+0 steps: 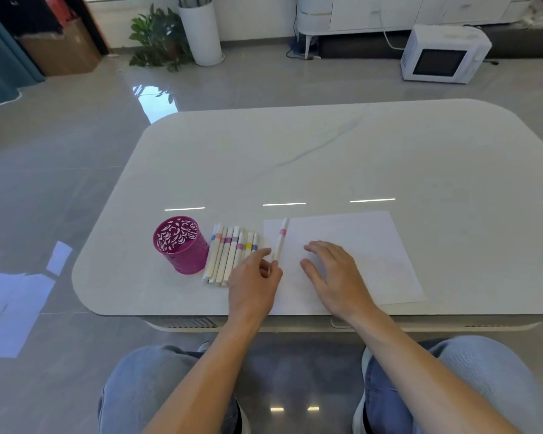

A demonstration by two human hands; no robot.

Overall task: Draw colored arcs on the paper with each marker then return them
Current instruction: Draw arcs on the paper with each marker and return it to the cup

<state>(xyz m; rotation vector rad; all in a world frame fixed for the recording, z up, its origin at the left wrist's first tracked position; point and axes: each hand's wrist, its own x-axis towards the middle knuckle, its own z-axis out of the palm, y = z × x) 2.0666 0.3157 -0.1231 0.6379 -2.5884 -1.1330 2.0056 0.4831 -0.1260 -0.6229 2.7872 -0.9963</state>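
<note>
A white sheet of paper (358,245) lies on the table near its front edge. A white marker with a pink band (282,236) lies along the paper's left edge, pointing away from me. My left hand (254,277) pinches the marker's near end between thumb and fingers. My right hand (333,270) rests flat on the paper with its fingers spread, holding nothing. Left of the paper, a row of several white markers with coloured bands (229,255) lies side by side. A magenta perforated pen cup (179,245) stands to their left.
The white table (295,158) has rounded corners, and its front edge runs just below my hands. Beyond it on the grey floor stand a white microwave (442,54), a potted plant (160,39) and a white cabinet. My knees are under the table edge.
</note>
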